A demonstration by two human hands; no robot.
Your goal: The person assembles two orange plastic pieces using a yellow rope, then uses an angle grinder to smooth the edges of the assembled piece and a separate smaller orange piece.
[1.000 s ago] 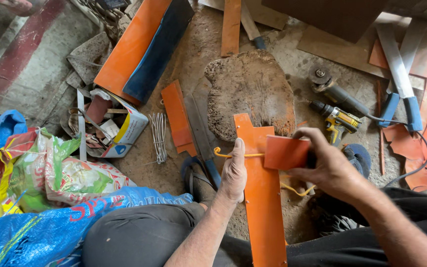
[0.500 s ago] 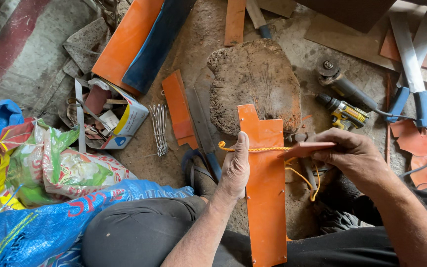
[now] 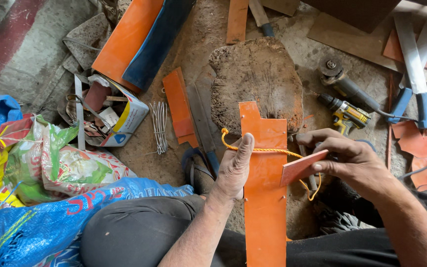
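**Cord threaded across the orange strip, small flap held at its right edge**

While the long orange strip point(image 3: 265, 198) lies lengthwise from the person's lap toward the worn wooden block point(image 3: 258, 81), its notched upper end resting on that block, the work looks to be partway along. A yellow-orange cord point(image 3: 268, 151) already runs across the strip's face, looping out past the left edge near the thumb and hanging down in a loop on the right. Small dark holes show along the strip's edges; how many of them the cord has passed through cannot be told, and the lower length of the strip looks unlaced.

The left hand point(image 3: 233, 170) is closed about the strip's left edge, thumb pressed on the face beside the cord. The right hand point(image 3: 344, 158) pinches a small orange piece point(image 3: 302, 167) between thumb and fingers, tilted against the strip's right edge.

Compared with the frame a second ago, the small piece has turned from lying flat and broad over the strip to edge-on and tilted, and the cord, then slack at both sides, is now drawn straight across. The cordless drill point(image 3: 344, 114) and the angle grinder point(image 3: 342, 81) lie where they were.
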